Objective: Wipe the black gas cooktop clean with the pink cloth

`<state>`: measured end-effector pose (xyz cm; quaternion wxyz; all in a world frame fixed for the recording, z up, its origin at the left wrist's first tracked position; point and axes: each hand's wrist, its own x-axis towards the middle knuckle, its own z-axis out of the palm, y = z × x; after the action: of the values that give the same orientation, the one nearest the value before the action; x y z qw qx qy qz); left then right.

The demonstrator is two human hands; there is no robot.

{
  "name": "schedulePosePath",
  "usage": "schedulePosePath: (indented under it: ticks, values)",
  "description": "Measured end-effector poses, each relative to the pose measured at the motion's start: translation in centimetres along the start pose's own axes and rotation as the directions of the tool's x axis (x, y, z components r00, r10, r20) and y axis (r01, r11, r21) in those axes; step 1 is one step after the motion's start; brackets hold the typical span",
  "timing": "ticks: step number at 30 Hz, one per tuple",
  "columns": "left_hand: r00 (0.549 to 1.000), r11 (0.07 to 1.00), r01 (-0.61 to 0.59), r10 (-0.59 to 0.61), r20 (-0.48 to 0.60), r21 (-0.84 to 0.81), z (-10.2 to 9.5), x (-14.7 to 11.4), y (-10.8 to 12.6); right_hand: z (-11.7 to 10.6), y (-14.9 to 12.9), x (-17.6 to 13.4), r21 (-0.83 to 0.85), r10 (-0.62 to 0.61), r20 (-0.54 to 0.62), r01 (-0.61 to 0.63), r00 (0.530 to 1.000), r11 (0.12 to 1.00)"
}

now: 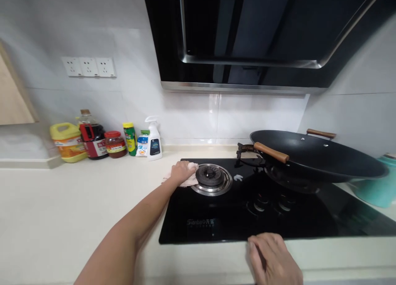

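Note:
My left hand (182, 172) is closed on a pale pink cloth (189, 180). It presses the cloth on the left edge of the black glass gas stove (198, 210), against the metal ring of the left burner (212, 178). A small white blob (238, 177), perhaps foam, lies on the glass right of that burner. By the stove's front edge rests my right hand (275, 258), its fingers curled in and nothing seen in them. Two control knobs (261, 203) stand on the glass beyond it.
A large black wok (315, 153) with wooden handles sits tilted over the right burner. Along the back wall stand a white spray bottle (154, 140), a green shaker (130, 140), a red-lidded jar (115, 145) and large bottles (93, 138). A range hood (244, 76) hangs above.

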<state>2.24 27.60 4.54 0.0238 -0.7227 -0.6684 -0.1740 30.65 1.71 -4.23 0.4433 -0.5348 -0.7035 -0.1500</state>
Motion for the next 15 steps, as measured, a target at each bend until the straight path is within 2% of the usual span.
schedulePosePath:
  ticks: [10, 15]
  values:
    - [0.987, 0.984, -0.156, 0.153, -0.042, -0.080, -3.7, -15.7, 1.0, -0.7, -0.1, -0.4, -0.031, -0.086, 0.007, 0.086, 0.996, 0.996]
    - [0.955, 0.927, -0.286, 0.257, -0.145, -0.244, -5.0, -23.0, 0.3, -0.8, 0.3, -0.8, 0.010, -0.125, 0.036, 0.124, 0.992, 0.992]
